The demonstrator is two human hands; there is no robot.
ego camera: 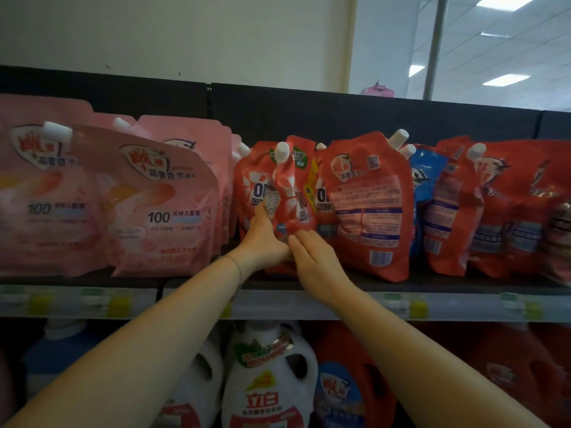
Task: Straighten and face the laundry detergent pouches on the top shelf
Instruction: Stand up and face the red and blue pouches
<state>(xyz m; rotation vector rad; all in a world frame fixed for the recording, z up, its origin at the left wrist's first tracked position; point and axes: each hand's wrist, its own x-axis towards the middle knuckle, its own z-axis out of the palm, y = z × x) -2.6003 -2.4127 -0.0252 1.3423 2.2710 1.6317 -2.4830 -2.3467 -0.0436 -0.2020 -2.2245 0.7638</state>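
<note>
Forearms: both reach up from the lower edge of view, past the white bottle (268, 381) on the lower shelf, to the top shelf (448, 288).
Left hand (265, 236): grips the twisted red pouch (290, 193) low on its left side; the thumb lies up the front; the fingers are hidden behind.
Right hand (312, 257): touches the left hand; its fingertips meet the pouch's lower right edge; whether they curl round it cannot be told.
Twisted red pouch: mid-shelf at the front, between the pink pouches (154, 205) and the back-facing red pouch (367, 205); body creased and turned partly edge-on; white cap (281, 151) uppermost.
Step in hand: probably untwisting this pouch and turning its front outward.
Doing it well: steady the base with one hand; rotate from low down rather than by the cap; flatten the bottom so it stands; bring its face level with the shelf edge; avoid nudging the leaning neighbours.
Left to do: the back-facing red pouch shows its printed rear; the blue pouch (428, 177) sits wedged among reds; both probably need attention.
</note>
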